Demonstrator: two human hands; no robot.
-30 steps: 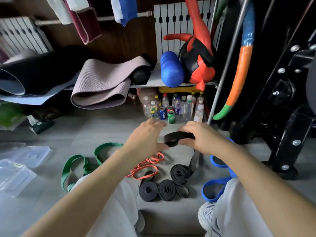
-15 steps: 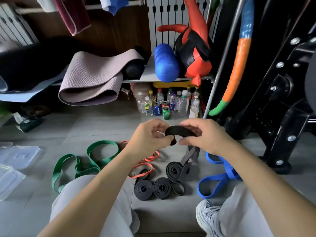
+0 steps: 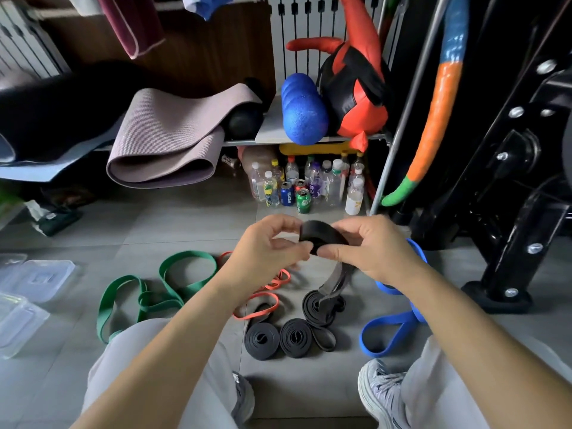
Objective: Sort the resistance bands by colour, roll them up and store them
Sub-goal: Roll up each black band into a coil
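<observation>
Head view is showing both my hands raised over the middle of the floor (image 3: 185,224). My left hand (image 3: 269,252) and right hand (image 3: 371,249) are pinching a partly rolled black band (image 3: 322,235) between them, fingers and thumbs curled round the coil. Its loose tail (image 3: 335,280) is hanging down to a slack black heap on the floor. Two tight black rolls (image 3: 261,340) are lying side by side between my knees. Green bands (image 3: 173,286) are sprawling toward the floor's left side, orange bands (image 3: 263,301) are lying between green and black, and a blue band (image 3: 390,329) is lying at the right, partly under my right arm.
</observation>
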